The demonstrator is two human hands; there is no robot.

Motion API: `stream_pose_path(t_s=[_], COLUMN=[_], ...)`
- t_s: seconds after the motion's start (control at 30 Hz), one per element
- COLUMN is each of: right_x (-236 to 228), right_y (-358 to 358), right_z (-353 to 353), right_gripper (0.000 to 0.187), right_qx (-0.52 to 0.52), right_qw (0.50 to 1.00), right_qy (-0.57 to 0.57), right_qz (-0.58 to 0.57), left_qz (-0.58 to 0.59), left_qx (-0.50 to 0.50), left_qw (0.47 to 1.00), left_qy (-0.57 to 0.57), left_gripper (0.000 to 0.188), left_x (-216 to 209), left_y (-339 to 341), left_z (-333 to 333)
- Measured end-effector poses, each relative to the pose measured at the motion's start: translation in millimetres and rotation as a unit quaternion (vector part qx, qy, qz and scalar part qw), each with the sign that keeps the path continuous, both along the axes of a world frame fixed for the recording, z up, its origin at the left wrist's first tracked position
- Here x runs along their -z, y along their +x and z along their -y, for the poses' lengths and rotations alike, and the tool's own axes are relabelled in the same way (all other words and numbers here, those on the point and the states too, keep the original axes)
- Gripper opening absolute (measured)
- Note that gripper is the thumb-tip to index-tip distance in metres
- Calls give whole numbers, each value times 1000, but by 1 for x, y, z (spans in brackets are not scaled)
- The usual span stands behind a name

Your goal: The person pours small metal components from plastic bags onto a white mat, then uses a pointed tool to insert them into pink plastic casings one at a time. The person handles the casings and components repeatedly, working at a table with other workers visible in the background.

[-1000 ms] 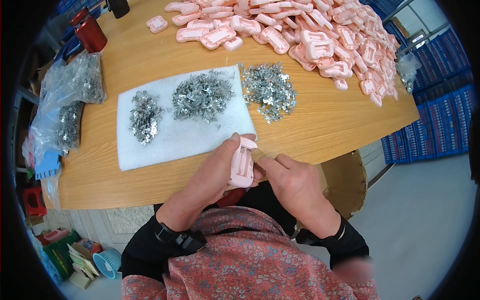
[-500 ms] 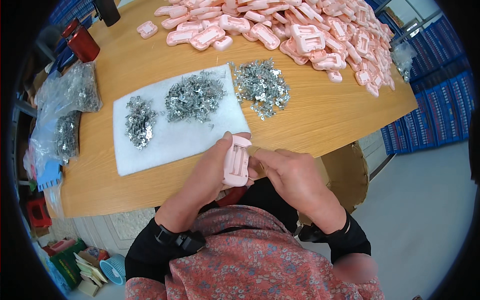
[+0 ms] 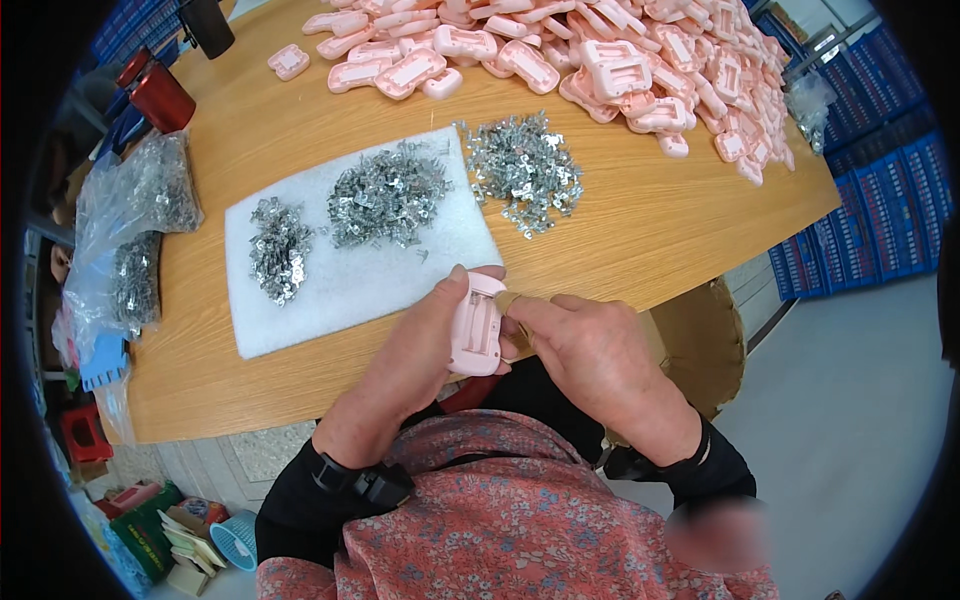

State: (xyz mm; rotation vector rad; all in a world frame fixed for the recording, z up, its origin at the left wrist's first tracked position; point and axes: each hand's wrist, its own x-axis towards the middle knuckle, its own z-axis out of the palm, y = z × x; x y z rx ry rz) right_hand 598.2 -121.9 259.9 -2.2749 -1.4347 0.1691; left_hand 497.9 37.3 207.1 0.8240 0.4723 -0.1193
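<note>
My left hand [image 3: 428, 325] is closed around a pink plastic housing [image 3: 474, 352], thumb along its left edge, tilted just off the table's front edge. A long recessed slot, like a battery compartment, faces up. At the housing's upper right edge is my right hand [image 3: 605, 355], its fingers curled and the covered tan tip of one finger against the rim. Whatever those fingertips may pinch is hidden. Beyond my hands, a white foam sheet [image 3: 350, 305] bears two heaps of small metal clips [image 3: 388, 195], [image 3: 280, 250]. Another metal-clip heap [image 3: 525, 170] lies on bare wood.
A big pile of pink housings [image 3: 610, 70] covers the far right of the wooden table [image 3: 660, 225]. Plastic bags of metal parts [image 3: 140, 220] lie at the left edge, near a red flask [image 3: 160, 95]. A cardboard box [image 3: 705, 345] stands below the table's right front edge.
The view has shifted slightly. Both hands keep almost the same hold; the housing has turned a little, and the right fingertip stays at its upper right edge.
</note>
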Motion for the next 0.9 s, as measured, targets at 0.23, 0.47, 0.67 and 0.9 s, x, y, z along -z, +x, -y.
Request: stream_pose_path(t_s=[0.23,0.47,0.67,0.9], right_x=[0,-9,-4,0], right_y=[6,9,10,11], right_z=[1,-1,-5,-7], right_gripper=[17,29,22,23], right_qx=[-16,-15,-23,-28], right_qw=[999,998,998,998], right_qy=[9,27,35,40], right_qz=[-31,-61,-38,-36], left_qz=[-3,-7,-7,11], left_qx=[-12,-2,7,18], left_qw=[1000,999,999,998], left_qy=[24,-46,-36,-59], left_gripper=[56,57,58,56], left_x=[-2,1,-2,0], left_y=[3,1,1,0], left_z=[6,-4,-4,-7])
